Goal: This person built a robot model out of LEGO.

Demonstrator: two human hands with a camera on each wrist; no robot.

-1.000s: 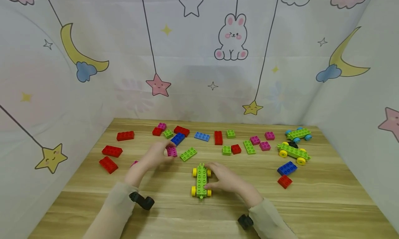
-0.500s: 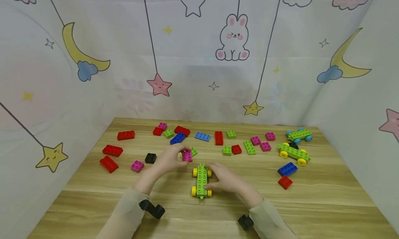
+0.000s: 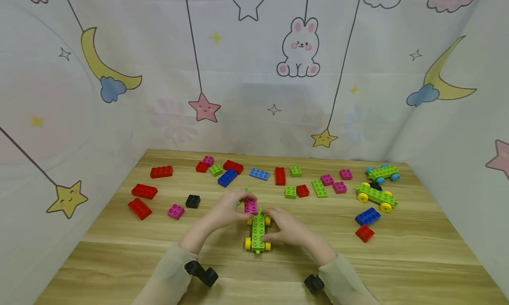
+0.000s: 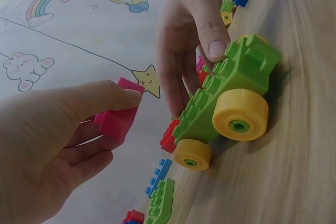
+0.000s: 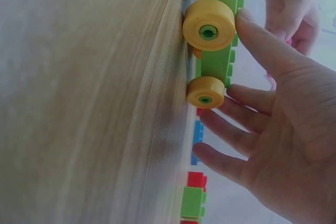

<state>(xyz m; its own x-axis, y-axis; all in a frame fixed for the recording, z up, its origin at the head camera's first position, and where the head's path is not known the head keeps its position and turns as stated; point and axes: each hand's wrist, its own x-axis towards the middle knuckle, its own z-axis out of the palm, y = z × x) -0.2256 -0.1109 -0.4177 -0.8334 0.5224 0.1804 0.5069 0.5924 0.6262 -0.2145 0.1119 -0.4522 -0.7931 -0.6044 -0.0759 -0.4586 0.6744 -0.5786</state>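
Note:
My left hand [image 3: 227,211] pinches a pink 2x2 toy brick [image 3: 250,207] between thumb and fingers. In the head view the brick overlaps the far end of a green studded car base [image 3: 258,235] with yellow wheels; the left wrist view shows it apart from the studs. The car base stands on its wheels on the table. From its right side, my right hand [image 3: 292,229] holds it, thumb by the near end and index finger by the far end. In the right wrist view the other fingers [image 5: 223,163] are spread beside the front wheel.
On the wooden table [image 3: 318,269], two more wheeled bases stand at the right, one with yellow wheels [image 3: 375,196], one with blue [image 3: 382,173]. Loose bricks lie towards the back and left, including a black brick [image 3: 192,201] and a pink brick [image 3: 176,211]. A printed curtain [image 3: 238,119] hangs behind.
My left hand has carried the pink brick rightward and nearer, from among the loose bricks to the car base's far end. My right hand and the car base have stayed put.

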